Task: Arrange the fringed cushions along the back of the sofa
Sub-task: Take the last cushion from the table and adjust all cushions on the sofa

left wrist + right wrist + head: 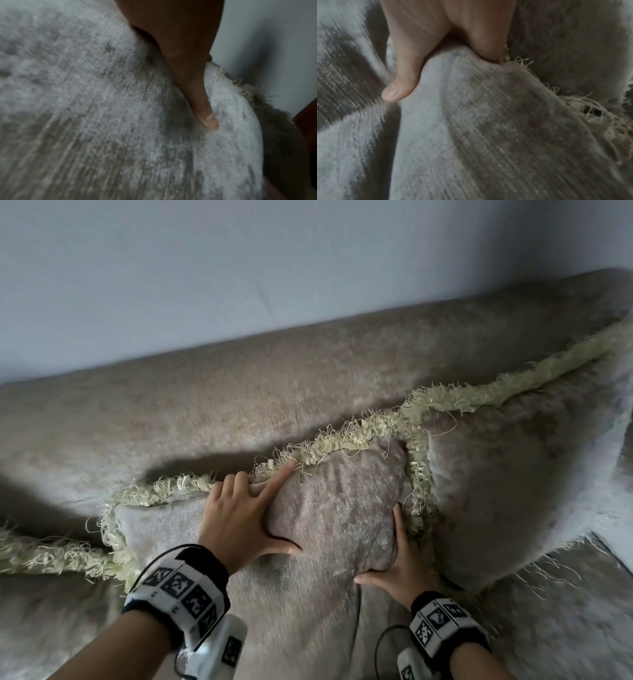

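Observation:
A grey-beige cushion (pixel 335 508) with a pale yellow fringe (pixel 342 445) leans on the sofa back (pixel 239 392). My left hand (pixel 253 508) grips its top edge, fingers curled over the fringe and thumb (pixel 197 94) dug into the front face (pixel 85 108). At the cushion's lower right corner my right hand (pixel 397 563) holds on, thumb (pixel 402 78) on the front and fingers tucked behind the side edge (pixel 488 121). A second fringed cushion (pixel 513 474) stands just to the right, touching it. The fringe of a third cushion (pixel 34 553) shows at the far left.
A plain pale wall (pixel 239 268) rises behind the sofa back. The sofa seat (pixel 565 611) lies below the cushions at the right. A dark reddish-brown edge (pixel 307 121) shows at the side of the left wrist view.

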{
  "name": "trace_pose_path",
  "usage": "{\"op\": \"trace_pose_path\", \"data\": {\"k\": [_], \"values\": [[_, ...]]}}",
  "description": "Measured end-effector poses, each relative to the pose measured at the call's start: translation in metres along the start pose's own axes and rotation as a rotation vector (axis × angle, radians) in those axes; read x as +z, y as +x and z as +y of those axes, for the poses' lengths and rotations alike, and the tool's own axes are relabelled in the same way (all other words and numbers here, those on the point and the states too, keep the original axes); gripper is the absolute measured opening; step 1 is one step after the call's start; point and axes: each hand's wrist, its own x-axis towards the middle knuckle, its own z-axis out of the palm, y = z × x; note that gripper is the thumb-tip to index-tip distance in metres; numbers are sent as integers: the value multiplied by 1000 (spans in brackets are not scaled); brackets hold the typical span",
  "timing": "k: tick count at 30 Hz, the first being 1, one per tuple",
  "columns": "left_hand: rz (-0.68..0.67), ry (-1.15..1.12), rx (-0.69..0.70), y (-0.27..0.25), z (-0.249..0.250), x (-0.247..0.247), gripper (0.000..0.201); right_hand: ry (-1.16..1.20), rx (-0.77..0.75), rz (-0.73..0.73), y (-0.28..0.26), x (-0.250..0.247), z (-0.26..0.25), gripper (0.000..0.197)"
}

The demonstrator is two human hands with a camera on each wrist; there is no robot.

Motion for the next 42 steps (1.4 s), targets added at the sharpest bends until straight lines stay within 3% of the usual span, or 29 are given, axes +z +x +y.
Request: {"op": "trace_pose_path", "data": {"k": [6, 13, 16, 19, 23, 28, 32, 38, 42], "values": [[125, -85, -76, -33, 5, -45, 115, -71, -38, -41, -26, -44, -68, 137], [234, -246, -454, -78, -21, -72, 119, -491, -218, -62, -2, -59, -169, 137], [159, -245, -568, -91, -38, -55, 126, -716, -260, -10, 18, -38, -188, 133], [47, -146, -512, -99, -45, -32, 126, -781, -243, 83, 19, -9, -179, 128], [-106, -78, -368, -105, -36, -7, 133, -816, -119, -42, 0, 27, -138, 126], [-135, -60, -355, -98, -38, 7, 142, -847, -72, -58, 12, 35, -138, 127], [-103, -46, -320, -102, -40, -1, 120, -884, -26, -66, 11, 36, -144, 126], [140, -225, -419, -102, -60, -34, 49, -965, -17, -88, -9, 12, -158, 101], [187, -271, -361, -93, -48, -59, 41, -859, 106, -109, -35, -15, -158, 84]]}}
